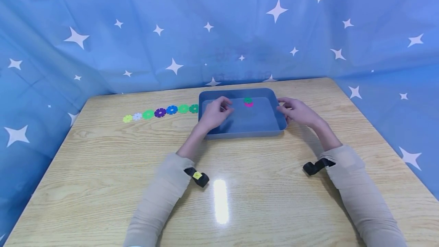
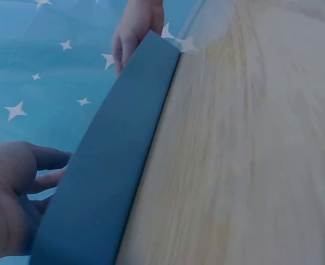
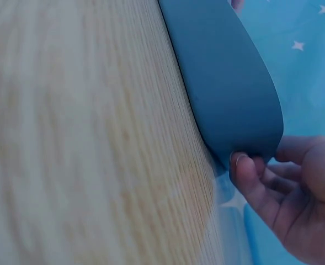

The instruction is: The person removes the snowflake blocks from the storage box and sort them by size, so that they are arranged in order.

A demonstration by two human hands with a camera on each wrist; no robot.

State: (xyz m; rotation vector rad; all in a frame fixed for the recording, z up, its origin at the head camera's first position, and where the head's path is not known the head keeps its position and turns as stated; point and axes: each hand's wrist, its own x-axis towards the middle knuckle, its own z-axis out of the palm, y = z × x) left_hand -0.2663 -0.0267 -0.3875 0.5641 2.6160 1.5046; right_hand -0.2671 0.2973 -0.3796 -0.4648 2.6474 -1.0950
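A shallow blue-grey tray [image 1: 245, 134] stands on the table. Its near wall [image 2: 104, 143] cuts across the left wrist view and partly hides my left hand. That left hand [image 1: 216, 114] hovers over the tray's left part, fingers loosely bent, with nothing visible between them. At the tray's right end my right hand [image 1: 297, 110] grips the rim, thumb and fingers at the corner [image 3: 250, 138]. Inside the tray lie a green notched plastic disc [image 1: 247, 100] and a pink one [image 1: 249, 105], overlapping, between the two hands.
Left of the tray runs a row of several notched discs, from a yellow one [image 1: 127, 118] past a purple one [image 1: 160, 113] to a dark green one [image 1: 194, 108] at the tray's edge. Behind the wooden table [image 1: 253, 178] hangs a blue star-patterned cloth [image 1: 137, 18].
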